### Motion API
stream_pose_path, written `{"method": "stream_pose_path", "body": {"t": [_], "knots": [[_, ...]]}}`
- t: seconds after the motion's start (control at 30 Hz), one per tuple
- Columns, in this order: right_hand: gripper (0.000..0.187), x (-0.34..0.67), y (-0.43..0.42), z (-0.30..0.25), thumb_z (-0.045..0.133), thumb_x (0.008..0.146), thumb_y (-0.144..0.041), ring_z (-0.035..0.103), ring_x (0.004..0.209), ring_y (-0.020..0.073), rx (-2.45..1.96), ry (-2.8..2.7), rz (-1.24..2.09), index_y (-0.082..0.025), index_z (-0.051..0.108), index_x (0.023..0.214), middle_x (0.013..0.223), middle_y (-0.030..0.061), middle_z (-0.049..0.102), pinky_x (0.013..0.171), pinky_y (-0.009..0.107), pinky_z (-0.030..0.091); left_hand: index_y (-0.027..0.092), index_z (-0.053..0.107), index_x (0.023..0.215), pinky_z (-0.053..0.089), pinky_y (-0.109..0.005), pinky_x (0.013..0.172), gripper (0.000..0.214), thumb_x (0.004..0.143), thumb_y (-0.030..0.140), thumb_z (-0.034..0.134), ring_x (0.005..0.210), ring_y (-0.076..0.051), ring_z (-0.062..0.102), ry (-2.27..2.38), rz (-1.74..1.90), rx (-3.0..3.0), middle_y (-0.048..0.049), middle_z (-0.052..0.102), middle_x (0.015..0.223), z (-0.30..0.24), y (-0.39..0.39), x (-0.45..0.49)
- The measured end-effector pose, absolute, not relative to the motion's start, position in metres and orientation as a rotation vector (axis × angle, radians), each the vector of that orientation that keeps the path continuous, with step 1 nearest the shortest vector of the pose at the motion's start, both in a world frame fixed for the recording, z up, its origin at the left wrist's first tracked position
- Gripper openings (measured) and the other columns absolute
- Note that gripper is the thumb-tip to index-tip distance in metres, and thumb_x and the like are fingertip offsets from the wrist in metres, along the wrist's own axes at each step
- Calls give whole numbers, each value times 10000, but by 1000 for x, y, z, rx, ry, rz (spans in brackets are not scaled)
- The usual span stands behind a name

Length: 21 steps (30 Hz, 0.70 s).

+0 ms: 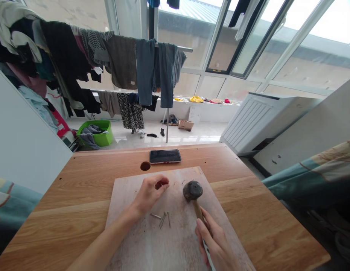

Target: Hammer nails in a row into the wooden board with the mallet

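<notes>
A pale wooden board (pixel 135 241) lies on a wooden table (pixel 79 195). My right hand (pixel 216 241) grips the wooden handle of a hammer (pixel 193 192), whose dark round head rests near the board's far edge. My left hand (pixel 151 192) is curled over the board with fingertips pinched together; what they hold is too small to make out. Several loose nails (pixel 163 218) lie on the board between my hands.
A dark phone (pixel 165 156) lies face up at the table's far edge, beside a round hole (pixel 145 166). Beyond stand a clothes rack (pixel 152 71) with hanging garments, a green basket (pixel 97 132), a white panel (pixel 256 118) and large windows.
</notes>
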State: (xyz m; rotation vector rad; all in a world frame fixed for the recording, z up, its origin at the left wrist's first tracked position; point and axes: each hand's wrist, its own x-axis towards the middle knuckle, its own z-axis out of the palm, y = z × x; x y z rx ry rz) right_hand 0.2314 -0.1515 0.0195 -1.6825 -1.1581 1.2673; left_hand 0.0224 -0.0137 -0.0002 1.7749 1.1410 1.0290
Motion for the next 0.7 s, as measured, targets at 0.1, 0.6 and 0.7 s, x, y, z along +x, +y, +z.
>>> {"method": "stream_pose_path", "body": {"t": [0.1, 0.6, 0.7], "knots": [[628, 231, -152, 22, 513, 947, -602, 446, 350, 113, -1682, -1151, 1264, -148, 580, 1375, 537, -75, 485, 342, 216, 382, 175, 697, 839, 559, -258, 729, 90, 863, 242, 642, 754, -160, 687, 1110, 1055, 1751, -14, 733, 810, 0, -17, 23], [601, 232, -150, 18, 488, 977, -578, 433, 335, 76, -1602, -1186, 1328, -131, 527, 1377, 586, -81, 496, 328, 178, 342, 202, 689, 1043, 588, -260, 724, 207, 846, 149, 657, 771, -162, 727, 1160, 1077, 1795, -33, 744, 900, -5, -14, 22], [574, 226, -142, 23, 506, 976, -572, 406, 323, 53, -1521, -1177, 1355, -143, 534, 1356, 597, -87, 487, 316, 160, 308, 195, 679, 1031, 590, -268, 728, 200, 842, 134, 658, 738, -159, 725, 1164, 1067, 1770, -29, 757, 881, -3, -14, 22]]}}
